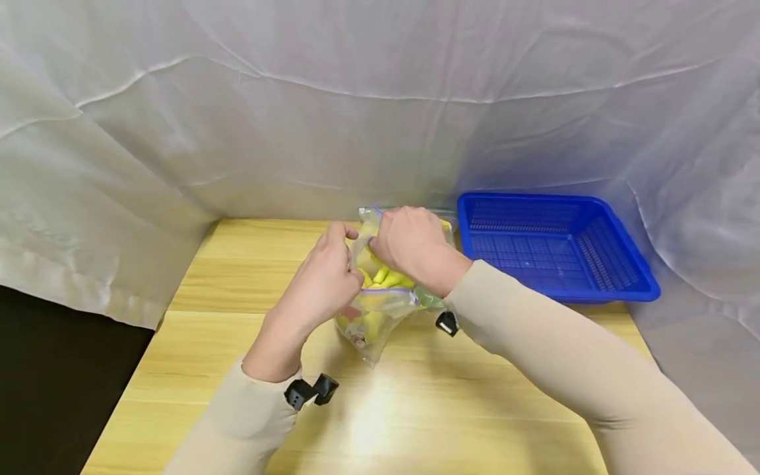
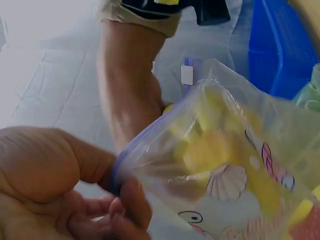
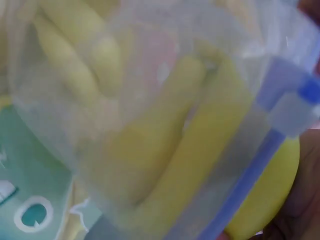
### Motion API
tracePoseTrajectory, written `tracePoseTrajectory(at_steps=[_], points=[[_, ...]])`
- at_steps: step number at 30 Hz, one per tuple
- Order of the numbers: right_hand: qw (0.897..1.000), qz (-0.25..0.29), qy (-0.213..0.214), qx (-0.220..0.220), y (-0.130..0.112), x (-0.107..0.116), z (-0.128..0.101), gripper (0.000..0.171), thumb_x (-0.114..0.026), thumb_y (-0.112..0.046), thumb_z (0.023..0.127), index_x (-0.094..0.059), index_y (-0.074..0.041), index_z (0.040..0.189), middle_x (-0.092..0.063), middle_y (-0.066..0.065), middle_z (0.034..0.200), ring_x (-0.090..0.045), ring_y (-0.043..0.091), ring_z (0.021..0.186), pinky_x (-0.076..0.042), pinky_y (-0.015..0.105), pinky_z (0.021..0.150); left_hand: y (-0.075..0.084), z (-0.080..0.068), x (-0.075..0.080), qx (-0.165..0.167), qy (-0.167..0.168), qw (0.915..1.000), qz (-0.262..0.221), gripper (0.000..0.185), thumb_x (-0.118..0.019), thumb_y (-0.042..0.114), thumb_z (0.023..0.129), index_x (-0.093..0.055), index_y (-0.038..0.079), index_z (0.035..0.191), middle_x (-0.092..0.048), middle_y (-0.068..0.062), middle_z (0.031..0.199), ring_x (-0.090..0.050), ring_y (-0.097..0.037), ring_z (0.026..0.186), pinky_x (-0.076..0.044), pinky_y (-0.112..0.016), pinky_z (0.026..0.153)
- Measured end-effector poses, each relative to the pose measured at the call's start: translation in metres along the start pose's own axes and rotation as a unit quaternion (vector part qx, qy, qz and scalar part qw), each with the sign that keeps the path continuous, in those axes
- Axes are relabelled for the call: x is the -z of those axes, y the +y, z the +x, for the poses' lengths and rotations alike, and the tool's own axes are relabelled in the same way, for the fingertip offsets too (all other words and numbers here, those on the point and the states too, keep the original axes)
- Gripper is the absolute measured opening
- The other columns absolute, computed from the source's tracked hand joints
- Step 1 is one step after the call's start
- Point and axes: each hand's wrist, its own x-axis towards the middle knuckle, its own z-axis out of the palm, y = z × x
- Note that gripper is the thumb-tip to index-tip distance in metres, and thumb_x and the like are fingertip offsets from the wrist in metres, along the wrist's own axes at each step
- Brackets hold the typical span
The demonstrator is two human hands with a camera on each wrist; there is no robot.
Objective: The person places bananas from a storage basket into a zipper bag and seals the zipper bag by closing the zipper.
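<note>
Two hands at clear zip bag (image 1: 380, 300) of yellow pieces, left hand (image 1: 325, 280) fingers pinching its rim, right hand (image 1: 410, 241) fingers curled on its top, beside blue basket (image 1: 617, 287), above table (image 1: 415, 409)

The head view is bright and evenly lit, with a soft white glare on the wooden table (image 1: 380, 422) near the front edge and weak shadows under the arms. The white sheet (image 1: 237, 119) behind bends slightly at the edges of the picture. Both wrist views are blurred: the plastic bag (image 3: 150, 130) is too close and out of focus, with pale, washed colours.
</note>
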Motion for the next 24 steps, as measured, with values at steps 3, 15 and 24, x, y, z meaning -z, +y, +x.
tracePoseTrajectory(at_steps=[3,15,24], points=[[1.000,0.021,0.005,0.007,-0.002,-0.002,-0.004,0.054,-0.056,-0.058,0.101,-0.065,-0.006,0.095,-0.069,0.012,0.086,-0.072,0.031,0.084,-0.061,0.046,0.070,-0.002,0.003,-0.002,-0.009,0.022,0.9997,-0.002,0.058,-0.058,0.001,0.094,-0.038,0.006,0.149,-0.050,-0.013,0.116,-0.054,-0.030,0.091,-0.048,-0.040,0.072],[0.964,0.158,-0.164,0.133,0.003,0.000,-0.008,0.009,-0.069,-0.012,0.092,-0.064,-0.006,0.096,-0.049,-0.003,0.070,-0.045,0.014,0.061,-0.041,0.028,0.060,-0.005,0.009,-0.002,-0.009,0.038,0.9987,-0.033,0.059,-0.055,0.000,0.095,-0.037,0.007,0.151,-0.045,-0.012,0.121,-0.051,-0.028,0.096,-0.047,-0.038,0.070],[0.990,0.125,-0.050,0.048,0.044,0.009,-0.026,0.043,-0.063,-0.034,0.100,-0.047,-0.018,0.064,-0.041,-0.004,0.060,-0.044,0.017,0.056,-0.038,0.035,0.052,-0.014,0.007,0.006,0.026,0.037,0.9989,-0.015,0.059,-0.061,0.010,0.096,-0.039,0.007,0.150,-0.049,-0.013,0.119,-0.052,-0.030,0.099,-0.046,-0.042,0.082]])
